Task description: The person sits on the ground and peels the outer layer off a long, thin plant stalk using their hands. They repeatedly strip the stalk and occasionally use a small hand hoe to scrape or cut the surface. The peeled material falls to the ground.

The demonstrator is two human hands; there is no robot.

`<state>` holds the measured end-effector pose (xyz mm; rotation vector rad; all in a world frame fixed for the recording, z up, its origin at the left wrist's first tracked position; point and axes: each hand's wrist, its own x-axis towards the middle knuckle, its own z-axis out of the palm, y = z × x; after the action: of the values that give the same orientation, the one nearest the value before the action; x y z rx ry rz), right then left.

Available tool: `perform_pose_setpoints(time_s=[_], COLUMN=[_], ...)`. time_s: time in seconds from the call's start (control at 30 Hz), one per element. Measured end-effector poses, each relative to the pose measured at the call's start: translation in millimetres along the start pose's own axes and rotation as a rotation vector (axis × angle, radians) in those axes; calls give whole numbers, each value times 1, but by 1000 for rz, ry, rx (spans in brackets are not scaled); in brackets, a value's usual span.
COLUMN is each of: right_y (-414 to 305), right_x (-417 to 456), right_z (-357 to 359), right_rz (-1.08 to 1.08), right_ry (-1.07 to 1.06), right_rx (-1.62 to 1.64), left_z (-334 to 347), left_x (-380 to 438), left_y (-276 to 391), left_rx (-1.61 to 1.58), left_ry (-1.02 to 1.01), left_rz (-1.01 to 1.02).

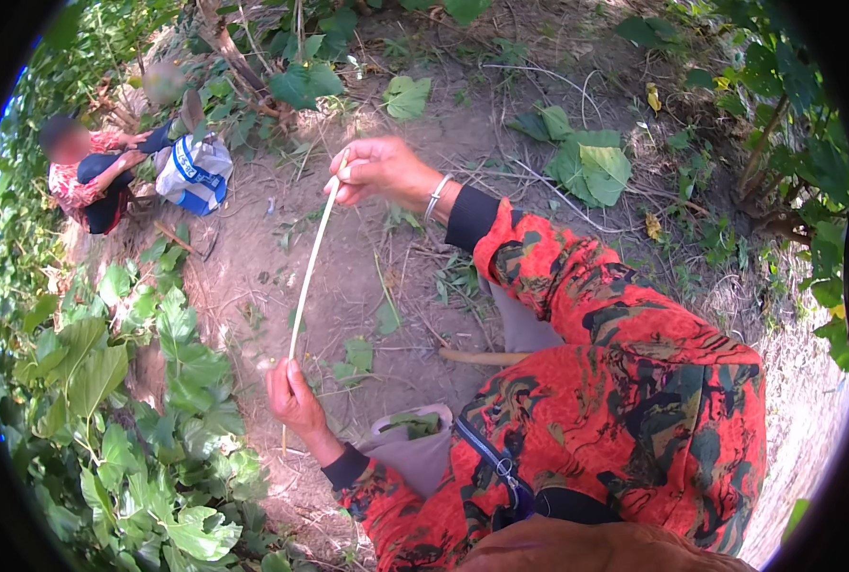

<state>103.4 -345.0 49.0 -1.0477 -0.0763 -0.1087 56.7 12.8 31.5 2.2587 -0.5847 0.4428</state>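
A long, pale, slender stem [314, 257] stretches between my two hands, bowed slightly. Its upper end is pinched between the thumb and fingers of my right hand [378, 171], with a silver bangle [437, 197] at the wrist. Farther down, my left hand [296, 400] grips the same stem, and a thin darker length shows below that hand. Bare soil [253, 322] lies under the stem. Close to my left forearm, a green leaf [414, 425] rests on grey cloth [424, 457]. A brown wooden stick [482, 357] juts out beside my body, its other end hidden.
Another person [92, 175] sits at the far left by a white and blue sack [196, 171] bearing writing. A wooden-handled tool [178, 238] lies near them. Leafy plants [174, 457] border the lower left, a woody trunk [235, 57] stands above, and fallen leaves [589, 168] lie upper right.
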Motion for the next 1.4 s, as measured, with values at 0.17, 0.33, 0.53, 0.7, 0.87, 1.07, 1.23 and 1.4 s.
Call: perform_pose_setpoints(time_s=[0.17, 0.33, 0.53, 0.7, 0.87, 1.07, 1.23, 1.4], right_y=[8, -1, 7, 4, 5, 2, -2, -4], right_x=[3, -3, -1, -4, -2, -2, -1, 0], right_z=[-4, -4, 5, 8, 12, 4, -2, 2], right_rz=[0, 51, 36, 55, 69, 31, 53, 84], right_ry=[48, -16, -46, 7, 9, 99, 163, 181], right_rx=[-28, 131, 55, -35, -8, -11, -96, -196], left_z=[1, 7, -1, 6, 4, 9, 8, 8], left_x=[-2, -3, -7, -3, -4, -6, -4, -3], left_y=[5, -1, -2, -1, -3, -1, 3, 2], left_rx=[61, -51, -65, -117, -170, -130, -97, -65], left_ry=[1, 11, -41, 0, -50, -15, 0, 12], left_rz=[-5, -52, -163, -102, -190, -141, -145, -103])
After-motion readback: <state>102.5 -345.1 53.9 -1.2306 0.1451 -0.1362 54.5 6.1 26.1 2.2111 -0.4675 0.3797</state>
